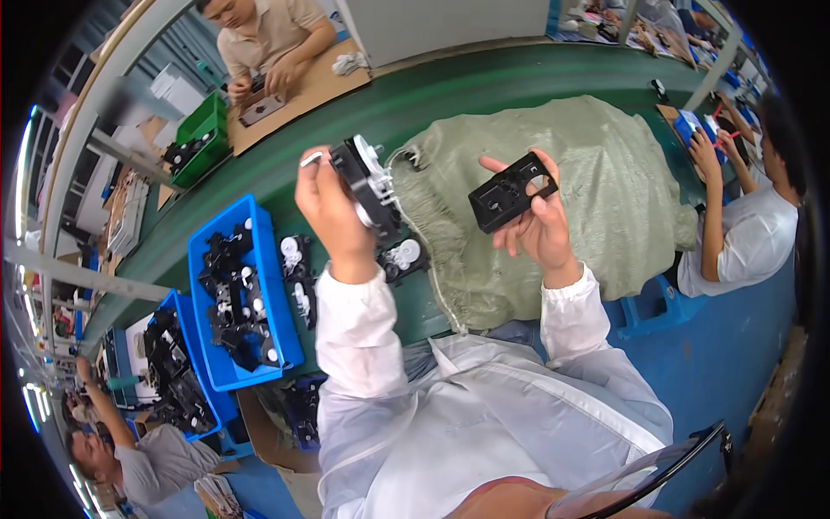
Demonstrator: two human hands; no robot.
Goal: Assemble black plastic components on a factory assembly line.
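My left hand (pixel 330 203) is closed around a black plastic assembly (pixel 367 186) with white gear wheels along its side, held up above the green bench. In my right hand (pixel 545 227) is a black rectangular plastic housing (pixel 512 192) with a round opening at one end; my thumb and fingers grip its edges. The two parts are apart. Below my left hand lies another black assembly with white gears (pixel 403 257). Two more such pieces, one with a white wheel (pixel 294 253), lie beside the blue bin.
A blue bin (pixel 295 353) of black and white parts stands at left, with a second blue bin (pixel 218 419) beside it. A pale green woven sack (pixel 596 173) covers much of the green bench (pixel 519 69). Co-workers sit across, at right and at lower left. A blue stool (pixel 644 318) stands right.
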